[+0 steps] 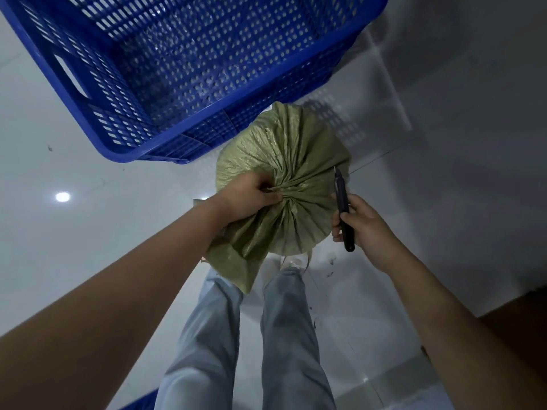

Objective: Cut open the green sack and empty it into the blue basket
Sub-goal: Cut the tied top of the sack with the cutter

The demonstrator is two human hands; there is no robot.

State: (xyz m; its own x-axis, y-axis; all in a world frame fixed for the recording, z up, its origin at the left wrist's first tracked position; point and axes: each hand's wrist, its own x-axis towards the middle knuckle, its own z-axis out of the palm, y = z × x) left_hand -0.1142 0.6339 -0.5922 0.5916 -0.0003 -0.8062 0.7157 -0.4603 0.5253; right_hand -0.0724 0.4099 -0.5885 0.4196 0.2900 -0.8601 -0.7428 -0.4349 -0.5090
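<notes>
A full green woven sack stands upright on the white tiled floor, its top gathered into a tied neck. My left hand grips that neck from the left, and the loose flap of sack mouth hangs down below it. My right hand is just right of the sack and holds a slim black utility knife, with its small blade tip pointing up and away, beside the sack's right edge. The blue perforated plastic basket sits directly behind the sack, tilted in view, with nothing in it.
My legs in light grey trousers stand just below the sack. A bit of another blue item shows at the bottom edge. A white wall rises on the right, and a brown surface lies at lower right. Small dark specks dot the floor.
</notes>
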